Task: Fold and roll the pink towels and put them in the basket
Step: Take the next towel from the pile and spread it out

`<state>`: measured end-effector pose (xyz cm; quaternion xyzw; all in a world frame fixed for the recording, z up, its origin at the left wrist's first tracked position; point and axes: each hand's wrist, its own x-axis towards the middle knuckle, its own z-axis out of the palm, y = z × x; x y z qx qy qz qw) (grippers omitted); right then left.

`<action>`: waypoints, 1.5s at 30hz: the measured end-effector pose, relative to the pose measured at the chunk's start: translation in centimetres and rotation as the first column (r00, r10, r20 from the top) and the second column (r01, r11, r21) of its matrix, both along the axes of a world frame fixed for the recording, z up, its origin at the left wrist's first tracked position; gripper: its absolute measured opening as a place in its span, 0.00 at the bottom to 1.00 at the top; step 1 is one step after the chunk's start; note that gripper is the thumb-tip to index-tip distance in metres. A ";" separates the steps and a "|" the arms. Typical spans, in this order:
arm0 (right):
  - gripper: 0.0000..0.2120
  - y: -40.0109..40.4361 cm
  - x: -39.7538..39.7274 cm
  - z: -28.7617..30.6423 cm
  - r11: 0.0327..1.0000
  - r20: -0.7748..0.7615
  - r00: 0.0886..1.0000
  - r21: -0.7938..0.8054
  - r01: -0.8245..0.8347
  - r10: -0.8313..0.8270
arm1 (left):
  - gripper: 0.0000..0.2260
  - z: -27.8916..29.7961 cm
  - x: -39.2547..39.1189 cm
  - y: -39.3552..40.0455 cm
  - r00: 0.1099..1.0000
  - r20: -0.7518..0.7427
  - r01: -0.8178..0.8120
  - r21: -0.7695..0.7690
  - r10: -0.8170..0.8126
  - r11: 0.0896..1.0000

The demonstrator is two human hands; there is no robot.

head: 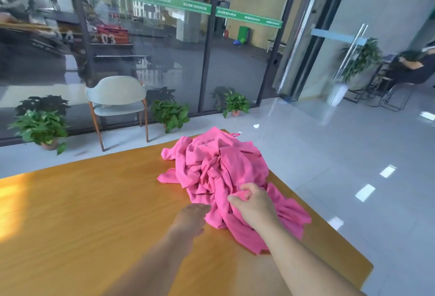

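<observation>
The pink towels (219, 173) lie in one crumpled heap on the wooden bench (82, 213), piled toward its far right corner, with loose edges spilling to the bench's right rim. The right hand (253, 203) rests on the near part of the heap, its fingers (247, 188) curled and pinching a fold of pink cloth between thumb and forefinger. Just left of those fingers, the left hand (191, 216) reaches in low over the bench, blurred, its fingers stretched out fairly straight and their tips touching the heap's near left edge; it grips nothing. Both bare forearms run back from the hands toward the bottom of the view. Beyond the fingers, past the far edge of the bench, a pale green chair (117, 102) with wooden legs stands on the grey tiled floor before a glass wall, and three potted plants (170, 113) sit along the foot of that glass. Far off to the right of the fingers, a person sits on a dark chair near another plant.
</observation>
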<state>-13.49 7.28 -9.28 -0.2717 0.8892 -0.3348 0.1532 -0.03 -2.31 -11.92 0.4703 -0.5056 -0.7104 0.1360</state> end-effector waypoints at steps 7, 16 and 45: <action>0.62 -7.9 -6.4 -3.7 0.895 -0.141 0.982 0.444 -0.052 0.127 | 0.03 -1.5 -2.1 -1.9 0.987 0.096 -0.135 0.052 0.129 0.990; 0.33 -9.7 -10.8 -7.1 0.916 -0.134 0.975 0.384 -0.115 0.178 | 0.08 -2.0 -7.0 -2.4 0.985 0.044 -0.169 0.018 0.168 0.986; 0.14 -5.5 10.7 10.3 0.545 -0.037 0.595 -0.359 -0.758 0.803 | 0.19 16.4 12.7 1.0 0.800 -0.298 -0.520 0.088 0.521 0.849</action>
